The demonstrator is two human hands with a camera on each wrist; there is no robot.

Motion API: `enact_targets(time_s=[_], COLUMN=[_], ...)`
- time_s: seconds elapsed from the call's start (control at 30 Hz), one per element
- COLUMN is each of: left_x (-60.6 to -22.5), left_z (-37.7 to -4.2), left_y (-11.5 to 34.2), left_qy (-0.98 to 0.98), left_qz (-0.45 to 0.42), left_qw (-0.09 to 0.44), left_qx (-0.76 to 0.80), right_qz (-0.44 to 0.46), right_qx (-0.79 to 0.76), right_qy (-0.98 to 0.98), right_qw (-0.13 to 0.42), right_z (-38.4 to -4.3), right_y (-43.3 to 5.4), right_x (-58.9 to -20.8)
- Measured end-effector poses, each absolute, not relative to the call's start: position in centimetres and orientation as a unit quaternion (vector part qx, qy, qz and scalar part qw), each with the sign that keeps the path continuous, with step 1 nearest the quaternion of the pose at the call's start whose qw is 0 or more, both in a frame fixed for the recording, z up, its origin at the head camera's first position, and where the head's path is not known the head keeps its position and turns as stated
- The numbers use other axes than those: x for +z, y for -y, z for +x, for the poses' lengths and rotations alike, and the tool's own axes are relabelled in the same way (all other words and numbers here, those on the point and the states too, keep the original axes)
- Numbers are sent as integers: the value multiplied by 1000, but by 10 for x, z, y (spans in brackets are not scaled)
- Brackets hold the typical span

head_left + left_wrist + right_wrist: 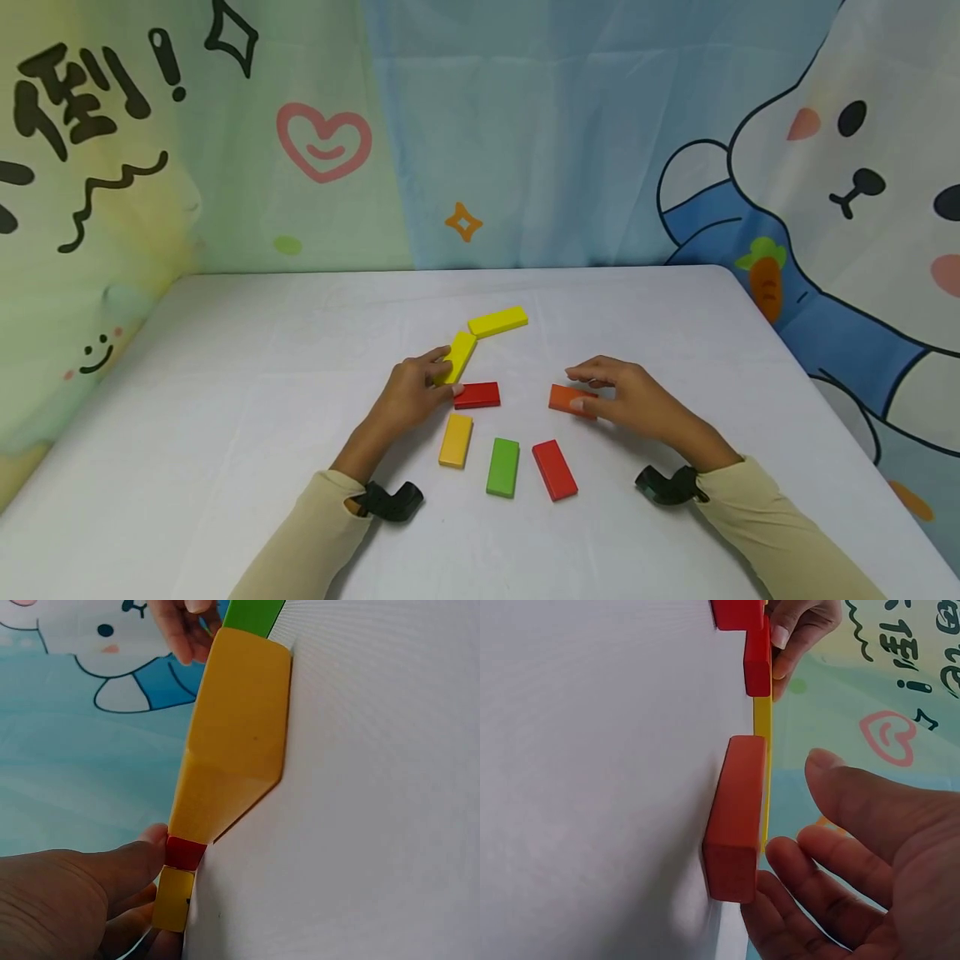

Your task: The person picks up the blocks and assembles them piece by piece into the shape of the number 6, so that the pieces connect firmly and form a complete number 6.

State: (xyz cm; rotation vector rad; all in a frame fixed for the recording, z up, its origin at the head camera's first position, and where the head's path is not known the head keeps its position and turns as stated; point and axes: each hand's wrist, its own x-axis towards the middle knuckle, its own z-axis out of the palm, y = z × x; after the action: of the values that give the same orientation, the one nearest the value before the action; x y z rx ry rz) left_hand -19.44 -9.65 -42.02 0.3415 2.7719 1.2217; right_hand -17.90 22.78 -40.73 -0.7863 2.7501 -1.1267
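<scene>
My left hand (412, 392) is at a yellow block (461, 354) and a red block (480, 395). Its fingers lie by the yellow block's left side, and its thumb is at the red block's left end. The left wrist view shows the thumb beside the red block (185, 853), with the fingers partly hidden behind the yellow block (173, 898). Over an orange block (562, 397) hovers my right hand (633, 400). In the right wrist view its thumb stands apart from the orange block (737, 817), while its fingertips are close to the block's far side.
Another yellow block (498, 322) lies at the back, its left end near the first yellow block's top. Closer to me are an amber block (455, 441), a green block (502, 467) and a second red block (555, 470). All rest on a white-covered table (262, 400) before a printed curtain (562, 133).
</scene>
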Motion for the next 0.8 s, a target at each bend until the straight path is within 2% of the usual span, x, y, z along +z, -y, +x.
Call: enact_targets(time_s=[0.8], left_x=[-422], left_z=[-195], left_y=[98], left_qy=[-907], left_qz=[111], left_qw=[41], left_qx=[404], right_qz=[-239], right_qx=[-319], right_qy=[-915], right_qw=[55], right_z=[-179], right_y=[-222], right_x=[-411])
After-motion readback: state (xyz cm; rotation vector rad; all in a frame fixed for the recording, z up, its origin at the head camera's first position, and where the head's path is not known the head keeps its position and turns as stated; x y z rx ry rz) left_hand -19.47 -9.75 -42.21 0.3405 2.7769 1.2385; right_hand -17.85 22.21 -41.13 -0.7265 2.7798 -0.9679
